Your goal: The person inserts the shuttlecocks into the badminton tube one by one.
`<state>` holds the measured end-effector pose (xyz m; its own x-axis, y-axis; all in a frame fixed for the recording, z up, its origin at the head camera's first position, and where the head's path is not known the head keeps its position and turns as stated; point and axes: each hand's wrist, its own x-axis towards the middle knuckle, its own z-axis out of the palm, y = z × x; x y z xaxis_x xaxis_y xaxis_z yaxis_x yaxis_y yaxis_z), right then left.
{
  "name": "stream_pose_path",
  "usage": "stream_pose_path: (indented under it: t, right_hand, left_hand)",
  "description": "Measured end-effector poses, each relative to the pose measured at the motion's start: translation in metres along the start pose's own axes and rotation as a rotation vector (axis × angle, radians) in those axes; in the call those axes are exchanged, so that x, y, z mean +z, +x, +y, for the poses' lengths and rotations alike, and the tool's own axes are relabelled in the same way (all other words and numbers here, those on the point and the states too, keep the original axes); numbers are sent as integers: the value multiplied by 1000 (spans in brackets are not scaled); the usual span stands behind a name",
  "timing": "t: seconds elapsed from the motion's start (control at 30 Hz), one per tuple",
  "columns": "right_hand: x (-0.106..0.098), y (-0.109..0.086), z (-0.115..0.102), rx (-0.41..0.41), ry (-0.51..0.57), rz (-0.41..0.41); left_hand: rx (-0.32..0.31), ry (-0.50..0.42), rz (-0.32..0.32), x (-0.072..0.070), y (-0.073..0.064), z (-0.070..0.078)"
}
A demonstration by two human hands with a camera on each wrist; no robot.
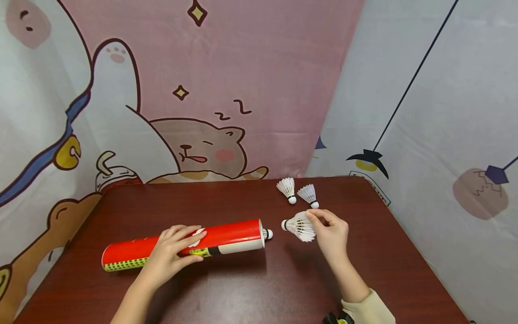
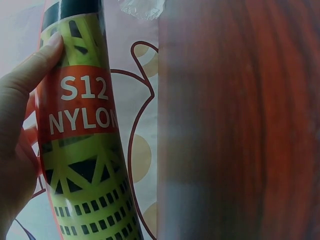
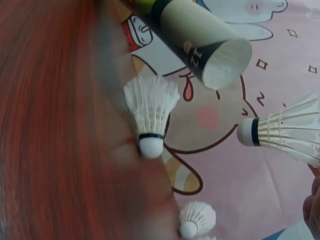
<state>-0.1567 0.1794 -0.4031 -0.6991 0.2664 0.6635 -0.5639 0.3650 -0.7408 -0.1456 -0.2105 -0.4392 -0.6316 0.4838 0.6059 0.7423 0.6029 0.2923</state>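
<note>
"In midair, which way is the shuttle [image 1: 298, 226] pointing?"

"It's extending left from the right hand [image 1: 332, 234], its cork [image 1: 284, 224] facing the mouth [image 3: 227, 65] of the tube [image 1: 234, 235], roughly along the same axis."

"And the fingers [image 1: 321, 218]?"

"The right ones are pinching the skirt [image 1: 306, 231]; the left hand [image 1: 171, 249], farther off, is gripping the tube."

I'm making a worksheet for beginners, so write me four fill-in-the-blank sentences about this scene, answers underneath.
1. In the head view, the left hand holds a tube whose top side looks mostly ____.
2. The ____ hand pinches a shuttlecock.
3. In the left wrist view, the tube reads "S12" above "____".
4. Near the table's far edge lie ____ other shuttlecocks.

Missing words: red; right; NYLON; two.
</note>
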Motion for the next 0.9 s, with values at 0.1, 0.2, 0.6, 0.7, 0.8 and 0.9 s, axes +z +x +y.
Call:
stream_pose_path:
  t: [0.1,0.2,0.6,0.7,0.8,0.9]
  right_hand:
    - [5,0,-15,13,31,-11]
    - [10,-1,-20,14,49,-16]
    - [30,-6,-19,-4,158,-82]
    - [36,-9,-19,-6,179,-97]
    - [41,-11,-18,14,198,-111]
    - [46,-15,-16,61,217,-127]
  left_hand:
    - [-17,1,-15,-1,-1,0]
    - [-42,-4,-38,-2,-1,1]
    - [-25,1,-25,0,-1,-1]
    - [-26,-2,-23,0,-1,-1]
    - [-24,-3,-19,0,-1,-1]
    - [-19,-5,-14,0,-1,-1]
